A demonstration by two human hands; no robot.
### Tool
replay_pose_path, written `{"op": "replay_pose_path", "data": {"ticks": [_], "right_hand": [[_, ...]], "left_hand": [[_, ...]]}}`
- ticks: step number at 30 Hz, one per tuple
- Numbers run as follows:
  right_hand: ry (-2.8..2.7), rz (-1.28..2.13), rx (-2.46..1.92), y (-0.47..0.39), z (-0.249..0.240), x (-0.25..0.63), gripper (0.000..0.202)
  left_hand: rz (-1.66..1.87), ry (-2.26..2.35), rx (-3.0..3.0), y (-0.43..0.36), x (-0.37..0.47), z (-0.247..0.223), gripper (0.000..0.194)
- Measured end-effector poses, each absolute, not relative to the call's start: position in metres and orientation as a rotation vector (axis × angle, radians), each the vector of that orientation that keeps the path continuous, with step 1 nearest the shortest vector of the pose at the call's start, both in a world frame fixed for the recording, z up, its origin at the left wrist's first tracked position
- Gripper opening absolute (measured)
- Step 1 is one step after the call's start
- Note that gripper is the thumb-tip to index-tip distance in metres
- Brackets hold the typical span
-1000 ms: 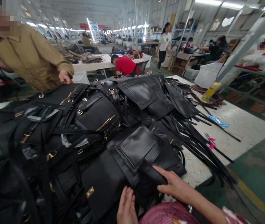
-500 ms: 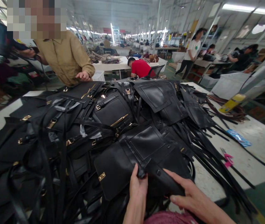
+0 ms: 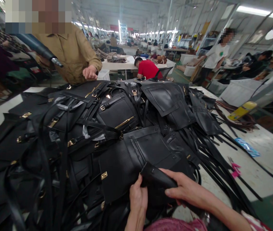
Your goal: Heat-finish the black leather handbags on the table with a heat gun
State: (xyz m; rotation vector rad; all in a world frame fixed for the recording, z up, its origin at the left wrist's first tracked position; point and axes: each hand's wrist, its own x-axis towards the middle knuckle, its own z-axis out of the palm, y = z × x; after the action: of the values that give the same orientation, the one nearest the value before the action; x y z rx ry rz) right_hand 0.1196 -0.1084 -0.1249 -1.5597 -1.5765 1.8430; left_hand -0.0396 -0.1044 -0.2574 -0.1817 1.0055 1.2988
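A folded black leather piece is between my hands near the bottom middle. My left hand pinches its left corner with thumb and fingers. Around its right side wraps my right hand, thumb below and fingers on top. Just beyond it lies a black leather panel with a gold clasp at its left edge and a stitched pocket. It rests on a large pile of black bags with gold buckles, zips and long straps.
On the right of the white table lie pink-handled scissors, a blue packet, a yellow bottle and loose black straps. Across the pile stands a person in tan holding a dark tool.
The folded leather piece has tilted up, and my right hand has moved left with it. The tan-clad person's tool has swung right and downward. The person in white has shifted right.
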Motion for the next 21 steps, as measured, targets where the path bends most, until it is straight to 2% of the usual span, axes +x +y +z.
{"op": "replay_pose_path", "data": {"ticks": [10, 15, 21], "right_hand": [[-1.432, 1.741, -1.545, -0.101, -0.133, 0.117, 0.067], [-1.560, 1.805, -1.562, -0.107, -0.130, 0.113, 0.065], [-1.576, 1.707, -1.584, -0.110, -0.133, 0.105, 0.063]], "left_hand": [[1.281, 0.892, -0.170, -0.105, -0.043, -0.259, 0.021], [1.272, 0.977, -0.160, -0.105, -0.043, -0.264, 0.015], [1.253, 1.031, -0.164, -0.107, -0.043, -0.256, 0.012]]}}
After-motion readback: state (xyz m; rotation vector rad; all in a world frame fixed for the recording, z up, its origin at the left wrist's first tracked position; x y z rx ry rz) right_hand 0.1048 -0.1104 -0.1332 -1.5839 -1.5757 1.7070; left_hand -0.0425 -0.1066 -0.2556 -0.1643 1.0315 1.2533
